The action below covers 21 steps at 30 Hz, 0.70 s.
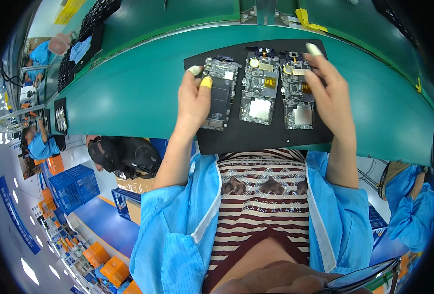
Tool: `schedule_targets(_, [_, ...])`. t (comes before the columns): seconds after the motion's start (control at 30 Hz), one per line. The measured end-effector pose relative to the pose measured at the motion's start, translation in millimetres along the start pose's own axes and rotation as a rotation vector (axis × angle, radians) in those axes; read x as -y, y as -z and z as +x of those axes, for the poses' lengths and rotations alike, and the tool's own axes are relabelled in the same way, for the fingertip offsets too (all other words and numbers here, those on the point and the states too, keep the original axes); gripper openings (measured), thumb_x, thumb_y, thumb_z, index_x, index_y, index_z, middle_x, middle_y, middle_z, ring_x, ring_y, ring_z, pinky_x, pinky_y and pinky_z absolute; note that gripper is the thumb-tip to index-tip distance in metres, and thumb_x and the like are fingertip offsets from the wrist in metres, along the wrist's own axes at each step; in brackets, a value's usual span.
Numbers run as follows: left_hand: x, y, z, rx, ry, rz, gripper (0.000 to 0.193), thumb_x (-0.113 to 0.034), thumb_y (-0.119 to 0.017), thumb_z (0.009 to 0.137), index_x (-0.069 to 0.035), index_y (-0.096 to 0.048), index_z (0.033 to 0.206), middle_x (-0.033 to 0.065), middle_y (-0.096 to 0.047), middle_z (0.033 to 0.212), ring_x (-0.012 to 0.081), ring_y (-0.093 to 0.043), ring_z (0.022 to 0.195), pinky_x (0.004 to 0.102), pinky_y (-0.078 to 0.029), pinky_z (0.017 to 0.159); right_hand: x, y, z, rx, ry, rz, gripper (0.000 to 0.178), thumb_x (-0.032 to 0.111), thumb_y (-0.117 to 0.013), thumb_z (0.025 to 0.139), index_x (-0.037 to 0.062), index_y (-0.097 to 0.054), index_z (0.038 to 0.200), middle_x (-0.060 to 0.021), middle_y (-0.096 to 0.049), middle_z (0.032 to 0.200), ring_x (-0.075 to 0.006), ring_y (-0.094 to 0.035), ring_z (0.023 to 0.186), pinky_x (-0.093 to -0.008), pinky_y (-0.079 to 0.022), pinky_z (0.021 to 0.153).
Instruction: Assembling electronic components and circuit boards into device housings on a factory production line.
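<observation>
Three long circuit boards lie side by side over a black mat. The left board (222, 93) has a dark panel across its middle. The middle board (260, 88) and right board (296, 93) each carry a silver square, a round gold part and an amber patch. At the left board's left edge, my left hand (192, 105) is closed, its yellow-capped thumb on the edge; white covers another fingertip. My right hand (332, 90) reaches over the right board's right edge, thumb against it, white-capped index finger stretched out and apart. Its other fingers are partly hidden.
The black mat (246, 142) rests on a green worktable (138, 98). Dark parts and a blue cloth (81, 49) lie at the far left. A black bag (129, 154) and blue crates (75, 186) stand left of me. Other people in blue sit at both sides.
</observation>
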State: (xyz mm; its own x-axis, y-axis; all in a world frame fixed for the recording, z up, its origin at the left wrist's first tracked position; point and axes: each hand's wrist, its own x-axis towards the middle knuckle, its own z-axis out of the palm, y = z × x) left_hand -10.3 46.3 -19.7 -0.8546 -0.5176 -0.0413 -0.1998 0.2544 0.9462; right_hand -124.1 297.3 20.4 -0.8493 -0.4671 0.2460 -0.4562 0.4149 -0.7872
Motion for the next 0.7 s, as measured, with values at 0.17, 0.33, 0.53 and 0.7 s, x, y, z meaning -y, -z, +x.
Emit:
schedule_targets(0.17, [-14, 6, 12, 0.016, -0.026, 0.469, 0.038, -0.007, -0.060, 0.078, 0.009, -0.045, 0.109, 0.0194, -0.056, 0.084, 0.0301, -0.054, 0.075, 0.0392, -0.044, 0.068, -29, 24, -20, 0.017, -0.247, -0.472, 0.038, 0.016, -0.054, 0.086, -0.0022, -0.048, 0.119, -0.0210, -0.055, 0.101, -0.0346, -0.054, 0.094, -0.0390, -0.044, 0.082])
schedule_targets(0.33, [-40, -27, -11, -0.003, -0.551, 0.727, 0.052, -0.015, -0.072, 0.068, 0.008, -0.045, 0.105, 0.0231, -0.042, 0.107, 0.0371, -0.040, 0.097, 0.0442, -0.035, 0.084, -26, 19, -34, 0.082, -0.289, -0.329, 0.043, 0.016, -0.053, 0.086, -0.0007, -0.042, 0.125, -0.0210, -0.050, 0.099, -0.0336, -0.053, 0.090, -0.0388, -0.044, 0.079])
schedule_targets(0.53, [-43, -36, -17, 0.225, -0.359, 0.830, 0.050, -0.015, -0.077, 0.061, 0.005, -0.049, 0.097, 0.0198, -0.042, 0.104, 0.0347, -0.040, 0.097, 0.0420, -0.037, 0.083, -10, 2, -44, 0.180, -0.300, -0.153, 0.046, 0.015, -0.053, 0.086, 0.0001, -0.039, 0.127, -0.0180, -0.050, 0.098, -0.0249, -0.054, 0.077, -0.0366, -0.046, 0.071])
schedule_targets(0.7, [-48, -26, -21, 0.254, -0.377, 0.828, 0.039, -0.007, -0.065, 0.070, 0.007, -0.049, 0.103, 0.0235, -0.049, 0.103, 0.0395, -0.049, 0.096, 0.0440, -0.043, 0.080, -7, -2, -42, 0.174, -0.252, -0.256, 0.046, 0.014, -0.054, 0.086, 0.0004, -0.040, 0.127, -0.0170, -0.050, 0.100, -0.0250, -0.054, 0.080, -0.0354, -0.045, 0.074])
